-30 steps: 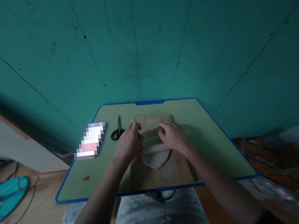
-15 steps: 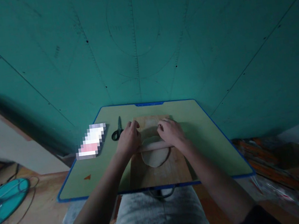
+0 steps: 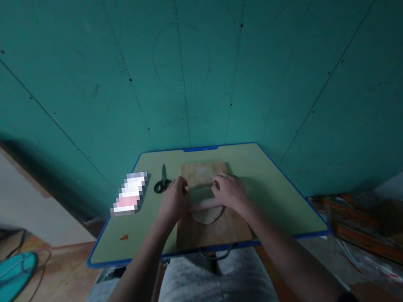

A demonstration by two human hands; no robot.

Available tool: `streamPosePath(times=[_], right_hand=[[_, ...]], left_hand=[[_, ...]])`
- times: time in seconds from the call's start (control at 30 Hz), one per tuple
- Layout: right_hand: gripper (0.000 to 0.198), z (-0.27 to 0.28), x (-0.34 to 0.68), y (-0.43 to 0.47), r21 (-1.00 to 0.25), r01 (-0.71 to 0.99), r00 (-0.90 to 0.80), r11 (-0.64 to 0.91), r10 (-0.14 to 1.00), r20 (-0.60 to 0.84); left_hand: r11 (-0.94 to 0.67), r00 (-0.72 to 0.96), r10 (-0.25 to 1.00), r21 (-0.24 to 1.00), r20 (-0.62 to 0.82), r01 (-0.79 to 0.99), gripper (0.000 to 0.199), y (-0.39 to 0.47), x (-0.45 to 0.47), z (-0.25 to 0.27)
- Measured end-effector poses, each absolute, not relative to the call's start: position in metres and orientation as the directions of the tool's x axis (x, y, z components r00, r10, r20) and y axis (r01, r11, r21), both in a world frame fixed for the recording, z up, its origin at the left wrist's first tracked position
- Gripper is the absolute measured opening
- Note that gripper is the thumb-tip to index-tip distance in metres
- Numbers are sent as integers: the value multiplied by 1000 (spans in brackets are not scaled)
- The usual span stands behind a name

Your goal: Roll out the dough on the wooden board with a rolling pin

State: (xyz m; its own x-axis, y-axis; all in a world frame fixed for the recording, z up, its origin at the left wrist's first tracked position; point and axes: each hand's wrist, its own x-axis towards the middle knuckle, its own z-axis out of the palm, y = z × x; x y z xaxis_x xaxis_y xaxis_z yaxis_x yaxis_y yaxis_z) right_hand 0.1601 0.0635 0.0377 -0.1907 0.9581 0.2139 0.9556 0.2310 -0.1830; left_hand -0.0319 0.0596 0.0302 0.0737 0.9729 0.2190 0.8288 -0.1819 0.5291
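A pale rolling pin [image 3: 206, 204] lies crosswise over a flat, rounded sheet of dough [image 3: 208, 216] on a wooden board [image 3: 212, 236]. My left hand [image 3: 175, 198] covers the pin's left end, its fingers curled closed. Over the right end is my right hand [image 3: 229, 190], also with curled fingers. Both palms appear to bear on the pin, though the contact is hidden beneath them. Part of the dough's far edge shows between my hands. Dark-handled scissors [image 3: 161, 181] rest just beyond my left hand, blades pointing away.
The board sits on a small light-green table [image 3: 279, 215] with a blue rim, against a green wall [image 3: 192, 73]. A pixelated phone-like slab [image 3: 130, 194] and a small orange scrap [image 3: 124, 237] lie on the left. Cables and a turquoise disc [image 3: 9, 280] are on the floor.
My hands and the rolling pin have shifted slightly toward me over the dough. The camera view has tilted, so the table sits a little differently in the picture.
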Motion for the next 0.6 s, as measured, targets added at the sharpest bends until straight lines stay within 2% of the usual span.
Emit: streamPosePath(times=[0.3,0.6], right_hand=[[20,39,159,49,-157,960,-192,232,952,237],[19,36,160,53,-159,953,-203,258,933,296]], left_hand=[[-165,42,972,546,232,822,17,53,-33,29],[-136,27,976,510,215,850,17,53,-30,28]])
